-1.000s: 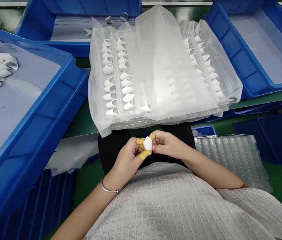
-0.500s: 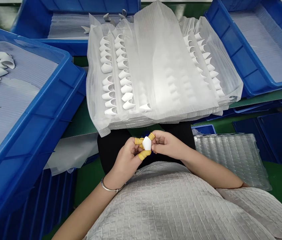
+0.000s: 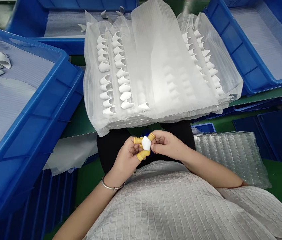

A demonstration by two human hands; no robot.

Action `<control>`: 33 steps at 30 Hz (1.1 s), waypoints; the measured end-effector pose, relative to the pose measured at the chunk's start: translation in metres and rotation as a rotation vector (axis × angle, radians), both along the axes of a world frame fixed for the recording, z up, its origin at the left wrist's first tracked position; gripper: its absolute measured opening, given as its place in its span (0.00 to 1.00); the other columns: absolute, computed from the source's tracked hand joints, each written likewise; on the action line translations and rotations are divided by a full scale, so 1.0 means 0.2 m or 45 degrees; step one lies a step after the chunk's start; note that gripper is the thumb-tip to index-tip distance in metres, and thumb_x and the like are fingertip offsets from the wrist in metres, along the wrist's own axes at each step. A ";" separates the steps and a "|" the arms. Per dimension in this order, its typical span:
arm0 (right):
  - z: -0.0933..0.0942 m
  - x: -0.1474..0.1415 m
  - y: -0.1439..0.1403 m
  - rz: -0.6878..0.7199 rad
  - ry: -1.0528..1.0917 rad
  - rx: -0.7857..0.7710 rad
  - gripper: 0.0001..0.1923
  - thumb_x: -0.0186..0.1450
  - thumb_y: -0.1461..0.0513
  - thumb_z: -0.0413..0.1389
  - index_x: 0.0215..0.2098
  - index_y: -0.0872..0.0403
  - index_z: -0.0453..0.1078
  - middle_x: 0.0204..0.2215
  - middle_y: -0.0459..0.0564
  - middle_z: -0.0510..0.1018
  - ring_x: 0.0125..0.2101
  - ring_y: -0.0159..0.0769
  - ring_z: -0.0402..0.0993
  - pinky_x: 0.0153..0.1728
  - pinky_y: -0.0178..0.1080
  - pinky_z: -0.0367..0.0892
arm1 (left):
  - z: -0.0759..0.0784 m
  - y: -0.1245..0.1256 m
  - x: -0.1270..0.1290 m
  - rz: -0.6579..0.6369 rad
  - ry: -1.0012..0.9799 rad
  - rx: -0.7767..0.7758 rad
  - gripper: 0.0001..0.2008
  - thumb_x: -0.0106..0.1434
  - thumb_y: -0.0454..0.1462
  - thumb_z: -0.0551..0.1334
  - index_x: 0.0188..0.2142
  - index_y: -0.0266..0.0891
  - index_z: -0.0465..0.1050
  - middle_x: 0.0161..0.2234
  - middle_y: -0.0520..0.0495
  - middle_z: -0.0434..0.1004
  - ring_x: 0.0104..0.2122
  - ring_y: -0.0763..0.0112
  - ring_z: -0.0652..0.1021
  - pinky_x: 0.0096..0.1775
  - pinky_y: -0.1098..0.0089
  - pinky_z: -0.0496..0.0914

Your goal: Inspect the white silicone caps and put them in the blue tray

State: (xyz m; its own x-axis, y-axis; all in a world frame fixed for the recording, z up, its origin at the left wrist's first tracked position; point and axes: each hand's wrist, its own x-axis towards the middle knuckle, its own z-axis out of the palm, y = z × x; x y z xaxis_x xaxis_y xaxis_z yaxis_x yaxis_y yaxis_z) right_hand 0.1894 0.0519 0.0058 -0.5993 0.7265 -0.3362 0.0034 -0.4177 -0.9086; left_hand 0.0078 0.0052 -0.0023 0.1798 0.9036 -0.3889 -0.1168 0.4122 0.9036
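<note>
Here I had one white piece (image 3: 146, 143) between both sets of fingertips: my left grip (image 3: 124, 155) pinched it, my right grip (image 3: 166, 142) touched its right edge, whether pinching I couldn't tell. Ahead, two leftmost rows (image 3: 104, 66) showed ten each; three large blue bins (image 3: 48, 120) stood around.

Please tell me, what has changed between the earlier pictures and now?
Very little. In the picture, the small white pointed piece and the blue plastic bin at left sit slightly further left; the camera probably turned. Nothing was grasped or released. The left hand still holds the piece, with the right hand at its right edge; the rows of white curved pieces look unchanged.
</note>
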 end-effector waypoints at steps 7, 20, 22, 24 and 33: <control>0.00 0.01 0.00 0.019 0.034 -0.044 0.04 0.59 0.65 0.57 0.34 0.54 0.67 0.26 0.41 0.69 0.26 0.28 0.65 0.30 0.35 0.63 | 0.00 0.00 0.00 -0.012 0.039 0.011 0.15 0.56 0.36 0.69 0.36 0.40 0.63 0.28 0.56 0.73 0.27 0.77 0.73 0.29 0.75 0.69; -0.01 -0.01 -0.02 0.038 -0.055 0.032 0.08 0.58 0.66 0.57 0.34 0.53 0.62 0.27 0.40 0.64 0.27 0.29 0.60 0.30 0.35 0.58 | 0.06 -0.01 0.01 -0.159 0.763 0.192 0.11 0.59 0.41 0.65 0.33 0.41 0.63 0.26 0.55 0.69 0.25 0.74 0.70 0.25 0.72 0.64; -0.01 -0.01 -0.01 0.047 -0.044 0.017 0.08 0.57 0.66 0.57 0.34 0.53 0.63 0.27 0.40 0.64 0.28 0.29 0.60 0.30 0.35 0.58 | 0.07 0.00 0.01 -0.162 0.786 0.190 0.11 0.58 0.41 0.65 0.32 0.41 0.63 0.26 0.54 0.70 0.25 0.73 0.71 0.25 0.72 0.64; -0.01 -0.02 -0.01 0.030 -0.032 -0.001 0.08 0.57 0.66 0.58 0.34 0.53 0.63 0.27 0.40 0.64 0.28 0.29 0.60 0.30 0.35 0.58 | 0.07 0.00 0.01 -0.164 0.792 0.193 0.11 0.58 0.41 0.65 0.32 0.41 0.63 0.26 0.55 0.69 0.25 0.73 0.70 0.25 0.72 0.64; -0.01 -0.02 0.00 0.039 0.002 0.005 0.07 0.57 0.66 0.57 0.34 0.53 0.64 0.27 0.40 0.64 0.28 0.29 0.60 0.31 0.35 0.58 | 0.06 0.00 0.01 -0.141 0.697 0.131 0.11 0.57 0.39 0.67 0.33 0.41 0.65 0.27 0.54 0.71 0.26 0.73 0.71 0.26 0.72 0.63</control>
State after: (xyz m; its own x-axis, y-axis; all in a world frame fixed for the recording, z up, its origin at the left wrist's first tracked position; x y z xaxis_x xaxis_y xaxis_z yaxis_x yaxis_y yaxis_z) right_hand 0.1862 0.0514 0.0034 -0.6215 0.7093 -0.3326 0.0149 -0.4138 -0.9103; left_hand 0.0093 0.0055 0.0106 0.0726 0.9290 -0.3630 0.4188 0.3019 0.8564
